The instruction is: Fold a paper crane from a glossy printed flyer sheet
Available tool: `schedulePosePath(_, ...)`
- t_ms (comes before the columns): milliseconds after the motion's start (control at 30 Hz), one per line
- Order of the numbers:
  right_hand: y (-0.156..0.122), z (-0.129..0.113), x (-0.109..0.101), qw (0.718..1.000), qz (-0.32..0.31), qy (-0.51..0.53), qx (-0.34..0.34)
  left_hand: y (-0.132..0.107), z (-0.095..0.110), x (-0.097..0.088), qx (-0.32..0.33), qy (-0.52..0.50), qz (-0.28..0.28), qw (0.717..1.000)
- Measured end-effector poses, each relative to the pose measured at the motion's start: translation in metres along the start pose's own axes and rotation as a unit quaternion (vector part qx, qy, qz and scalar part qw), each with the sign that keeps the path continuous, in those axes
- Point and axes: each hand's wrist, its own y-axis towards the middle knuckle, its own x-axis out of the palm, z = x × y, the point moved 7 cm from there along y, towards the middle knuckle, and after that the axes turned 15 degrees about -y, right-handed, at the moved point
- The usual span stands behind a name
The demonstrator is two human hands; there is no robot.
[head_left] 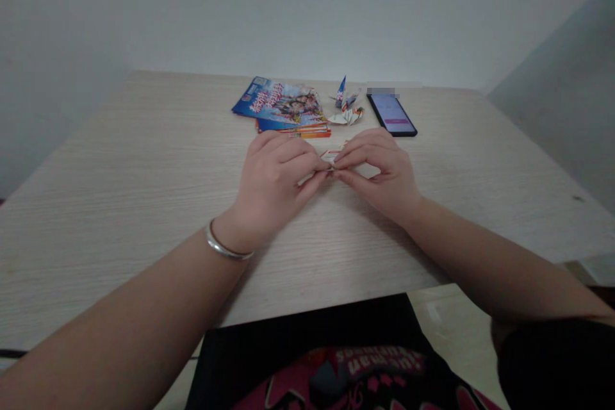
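Observation:
Both hands meet above the middle of the table and pinch one small folded piece of paper [330, 155], white with red print. My left hand [278, 170], a silver bangle at its wrist, grips the paper's near left edge between thumb and forefinger. From the other side, my right hand [382, 170] pinches the same piece, thumb below and fingers above. Most of the paper is hidden by the fingers. Just beyond it stand a blue folded paper crane [341, 95] and a whitish folded paper figure [349, 116].
Colourful printed leaflets [283, 102] lie in a loose stack behind my left hand. A phone [393, 113] with its screen lit lies at the back right. The pale wood-grain table [144, 160] reaches back to a white wall [288, 6].

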Motion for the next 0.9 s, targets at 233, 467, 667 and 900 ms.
schedulePosePath(233,0.0001,0.0032,0.0025,0.999,-0.029,-0.017,0.015,-0.0003,0.0013,-0.0019,0.016,-0.009,0.011,1.000)
schedulePosePath(467,-0.0017,0.0017,-0.0011,0.999,-0.007,-0.034,-0.003,0.0007,0.0011,-0.0007,0.014,0.023,-0.004,1.000)
schedulePosePath(667,-0.0027,0.0062,0.0004,0.998,-0.016,-0.062,0.011,-0.0009,-0.0011,-0.0016,0.026,0.023,0.016,0.999)
schedulePosePath(900,-0.0028,0.0050,-0.0009,0.997,-0.007,-0.072,0.000,0.0005,-0.0017,-0.0004,0.015,0.030,-0.006,0.999)
